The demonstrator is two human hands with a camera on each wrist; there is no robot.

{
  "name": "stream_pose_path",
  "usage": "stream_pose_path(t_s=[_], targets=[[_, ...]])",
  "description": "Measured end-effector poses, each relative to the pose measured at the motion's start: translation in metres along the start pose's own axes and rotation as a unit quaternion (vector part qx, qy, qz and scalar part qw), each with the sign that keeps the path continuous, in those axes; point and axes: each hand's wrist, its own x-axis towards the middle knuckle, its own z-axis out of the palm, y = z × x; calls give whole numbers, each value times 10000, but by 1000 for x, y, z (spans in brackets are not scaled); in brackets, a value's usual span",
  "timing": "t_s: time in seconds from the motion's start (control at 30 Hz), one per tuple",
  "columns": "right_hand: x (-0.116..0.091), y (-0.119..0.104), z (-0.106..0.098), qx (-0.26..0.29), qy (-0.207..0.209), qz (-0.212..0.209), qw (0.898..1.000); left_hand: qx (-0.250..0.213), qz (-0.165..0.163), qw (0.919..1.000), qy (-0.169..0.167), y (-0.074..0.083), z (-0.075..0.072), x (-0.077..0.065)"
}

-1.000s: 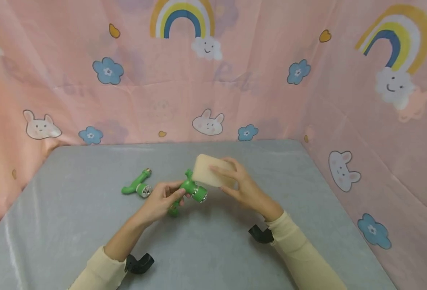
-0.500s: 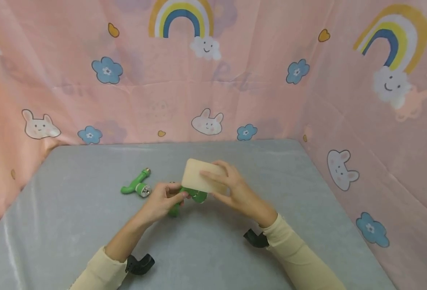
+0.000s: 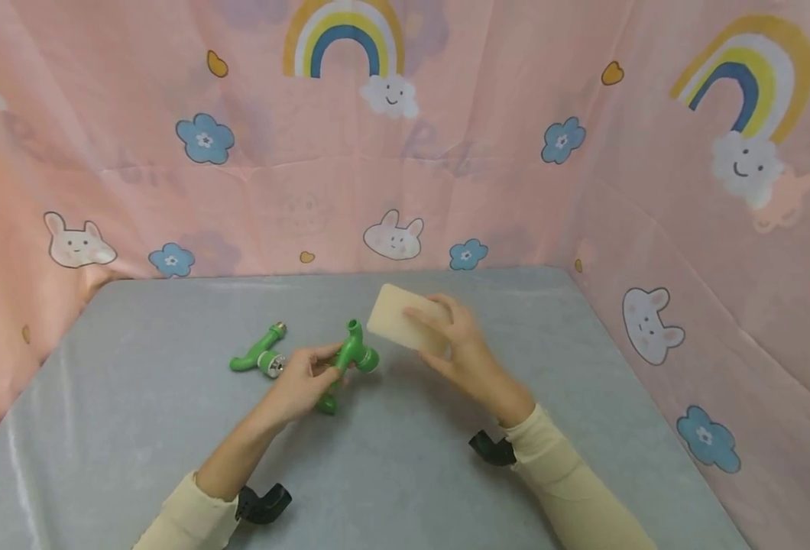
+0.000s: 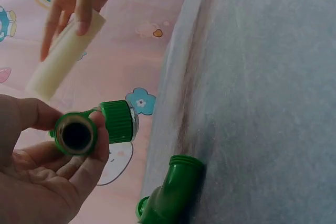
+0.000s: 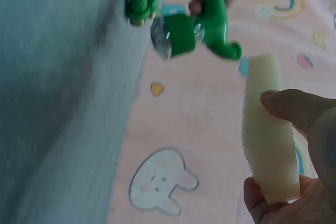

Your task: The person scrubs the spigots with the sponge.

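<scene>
My left hand (image 3: 300, 388) grips a green tap (image 3: 351, 353) by its pipe, above the table. The tap's spout points up, and its open threaded end (image 4: 76, 136) faces the camera in the left wrist view. In my right hand (image 3: 470, 355) is a cream sponge block (image 3: 393, 317), pinched between thumb and fingers. The sponge is just right of the tap, with a small gap between them in the right wrist view. A second green tap (image 3: 257, 357) lies on the table left of my left hand. Part of another green tap (image 3: 327, 403) shows below that hand, mostly hidden.
A grey cloth covers the table (image 3: 405, 473). Pink printed curtains (image 3: 481, 183) hang behind it and along the sides. A black curved piece (image 3: 264, 504) sits by the left sleeve, and a similar black piece (image 3: 493, 449) by the right sleeve.
Half a second ago the sponge lay over the held tap; it has since moved up and right, off it. The held tap has turned in my left hand, its round end now facing away.
</scene>
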Motion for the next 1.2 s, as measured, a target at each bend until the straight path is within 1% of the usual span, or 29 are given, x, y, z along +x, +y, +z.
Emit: stream_pose_path(t_s=[0.07, 0.13, 0.17, 0.23, 0.3, 0.33, 0.5, 0.67, 0.73, 0.8, 0.87, 0.93, 1.03, 1.13, 1.2], targets=[[-2, -7, 4, -148, -126, -365, 9991, -102, 103, 9998, -136, 0, 1, 0], [-4, -15, 9, -366, -280, -727, 9963, -213, 139, 9994, -251, 1, 1, -1], [-5, -17, 12, -491, -338, -851, 9946, -269, 139, 9991, -296, 2, 2, -1], [-6, -20, 17, -668, -376, -967, 9924, -380, 99, 9987, -332, 3, 3, -1], [-6, -20, 20, -795, -290, -914, 9922, -451, 24, 9985, -293, 3, 3, -2], [-6, -18, 20, -791, -240, -820, 9932, -499, -3, 9984, -263, 4, 3, -2], [-4, -10, 19, -824, 18, -509, 9953, -567, -121, 9983, 40, 3, 2, -3], [-3, -4, 12, -844, -2, -338, 9959, -341, -225, 9981, 455, 4, 1, -2], [-3, -3, 9, -805, 53, -203, 9965, -269, -251, 9975, 610, 5, 1, -2], [-3, -2, 6, -738, 158, -72, 9971, -211, -250, 9971, 688, 5, 1, -2], [-3, -3, 5, -567, 222, -45, 9981, -119, -210, 9965, 798, 4, 2, -1], [-3, -7, 7, -396, 118, -146, 9990, 95, -118, 9961, 873, 3, 3, -1], [-4, -14, 13, -214, -315, -314, 9988, 522, 57, 9927, 1085, 2, 7, 1], [-5, -19, 18, -250, -644, -208, 9974, 839, 174, 9879, 1289, 2, 10, 1], [-6, -19, 18, -337, -714, -13, 9969, 957, 189, 9850, 1424, 1, 10, 1]])
